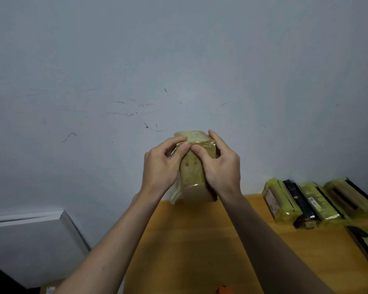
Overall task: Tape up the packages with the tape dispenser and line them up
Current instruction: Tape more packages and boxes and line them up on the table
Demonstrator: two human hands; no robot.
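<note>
I have the left hand point(160, 166) and the right hand point(221, 166) clamped on opposite sides of one package point(192, 172), held up in the air above the far edge of the counter point(200, 240), in front of the wall point(179, 60). The fingers of each hand curl round a side face; both thumbs press side by side on the near face, just under the top edge, where a band of yellowish tape point(197, 143) crosses over.

Handling, as I judge it: the package is a small cardboard box, stiff enough to take thumb pressure without denting, and light, since I hold it aloft with fingertips only. The glossy tape film is likely slippery, so I take hold on the side faces and corners, not on the taped band. A loose fold of tape hangs at the lower left corner and probably needs smoothing down.

No open container is in view. To the right, a row of taped packages point(314, 200) lies on the counter, leaning against one another near the wall. Their contents are hidden by wrapping. An orange object point(224, 290) shows at the bottom edge; I cannot tell whether it is the tape dispenser
</note>
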